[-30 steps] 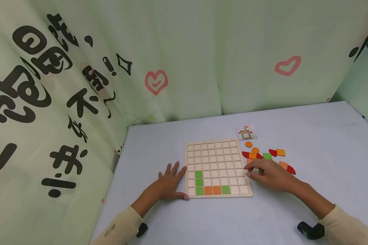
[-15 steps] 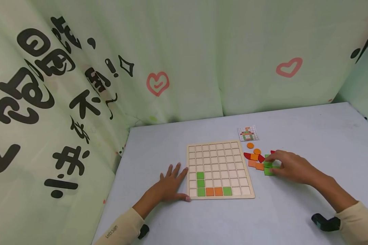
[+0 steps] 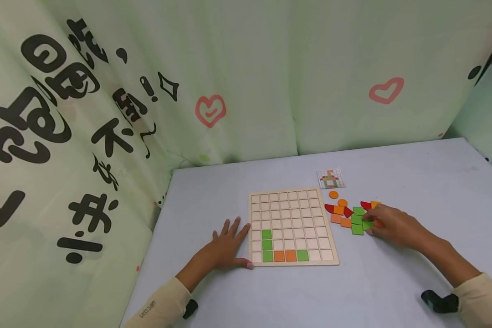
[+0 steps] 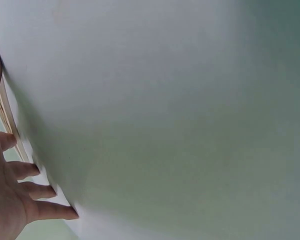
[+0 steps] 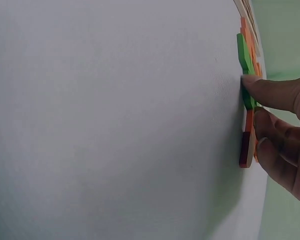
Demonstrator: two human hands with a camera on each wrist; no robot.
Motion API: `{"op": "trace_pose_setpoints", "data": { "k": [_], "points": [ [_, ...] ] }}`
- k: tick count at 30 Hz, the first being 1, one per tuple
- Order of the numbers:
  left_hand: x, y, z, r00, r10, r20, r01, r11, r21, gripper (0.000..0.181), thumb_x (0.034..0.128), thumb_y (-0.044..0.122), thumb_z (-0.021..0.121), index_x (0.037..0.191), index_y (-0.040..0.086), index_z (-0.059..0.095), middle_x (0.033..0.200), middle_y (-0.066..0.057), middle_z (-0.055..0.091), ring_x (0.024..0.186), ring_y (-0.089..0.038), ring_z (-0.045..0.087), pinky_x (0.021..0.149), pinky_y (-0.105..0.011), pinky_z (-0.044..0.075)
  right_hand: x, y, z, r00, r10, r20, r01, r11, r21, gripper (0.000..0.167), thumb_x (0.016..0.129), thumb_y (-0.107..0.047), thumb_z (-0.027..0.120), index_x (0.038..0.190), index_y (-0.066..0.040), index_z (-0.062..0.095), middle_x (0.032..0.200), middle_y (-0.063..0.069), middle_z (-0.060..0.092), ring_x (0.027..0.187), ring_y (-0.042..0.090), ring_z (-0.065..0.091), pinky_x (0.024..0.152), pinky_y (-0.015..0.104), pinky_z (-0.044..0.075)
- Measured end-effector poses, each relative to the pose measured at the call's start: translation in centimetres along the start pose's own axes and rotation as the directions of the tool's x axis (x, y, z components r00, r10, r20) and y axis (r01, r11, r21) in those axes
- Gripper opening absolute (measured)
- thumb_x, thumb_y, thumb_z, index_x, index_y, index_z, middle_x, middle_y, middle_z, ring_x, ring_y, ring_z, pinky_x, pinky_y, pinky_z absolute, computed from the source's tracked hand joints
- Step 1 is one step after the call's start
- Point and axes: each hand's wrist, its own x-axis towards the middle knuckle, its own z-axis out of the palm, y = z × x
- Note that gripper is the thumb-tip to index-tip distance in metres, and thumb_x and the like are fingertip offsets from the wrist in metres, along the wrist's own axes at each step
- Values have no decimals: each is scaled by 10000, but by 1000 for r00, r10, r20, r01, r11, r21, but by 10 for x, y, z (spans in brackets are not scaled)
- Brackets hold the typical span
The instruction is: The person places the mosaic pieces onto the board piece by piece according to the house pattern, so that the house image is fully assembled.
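My left hand rests with spread, straight fingers beside the left edge of the wooden grid board; its fingertips meet that edge in the left wrist view. On the board's lower left, green square tiles form a column, and a bottom row holds two orange square tiles and another green one. Right of the board, my right hand pinches a green square tile between thumb and index finger, low over the loose pieces. In the right wrist view the thumb touches this tile's near side.
Loose pieces surround the right hand: green squares, orange squares, red quarter-rounds and orange discs. A small pattern card lies behind them. A pale curtain hangs behind the white table.
My right hand has gone from the board's right edge rightward to the loose pieces and now has its fingertips at a green square tile. The left hand has stayed put.
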Motion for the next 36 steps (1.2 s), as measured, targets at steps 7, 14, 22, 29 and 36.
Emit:
{"op": "trace_pose_setpoints", "data": {
  "k": [7,14,22,29,36],
  "points": [
    [-1,-3,3,1000,-6,0,6,1000,12,1144,738,797,656,1620,236,192,1690,-149,117,1530,-469,126,1082,-730,296,0,-4,4,1000,8,-10,-8,1000,6,350,788,-137,843,1085,1,720,1051,171,685,981,356,621,799,502,578],
    [0,-4,3,1000,-5,-2,5,1000,-1,1142,741,804,646,1620,237,189,1691,-149,115,1530,-471,120,1085,-732,288,-1,-6,5,1000,9,-23,-8,999,35,314,790,-101,837,1069,-29,713,1062,170,672,999,365,605,820,521,572],
    [-1,-3,2,1000,-5,-1,5,1000,-4,1145,737,805,648,1620,232,194,1691,-149,115,1532,-469,116,1088,-732,284,-5,-6,5,999,12,-36,-10,999,37,380,794,-128,836,1125,7,708,1061,172,672,992,355,611,805,505,575],
    [2,0,0,1000,10,-19,-11,1000,-10,1137,747,805,637,1621,234,186,1692,-145,111,1532,-466,117,1089,-731,283,-5,0,2,999,31,-30,-30,999,19,393,794,-134,836,1137,13,715,1005,141,654,941,307,594,732,425,570],
    [0,0,0,1000,10,-16,-10,1000,-5,1134,745,782,666,1617,219,209,1685,-161,135,1526,-475,132,1076,-737,295,-4,-3,5,998,47,-45,-45,997,56,364,785,-122,839,1100,-12,695,980,126,650,913,286,585,723,429,571]
  ]
}}
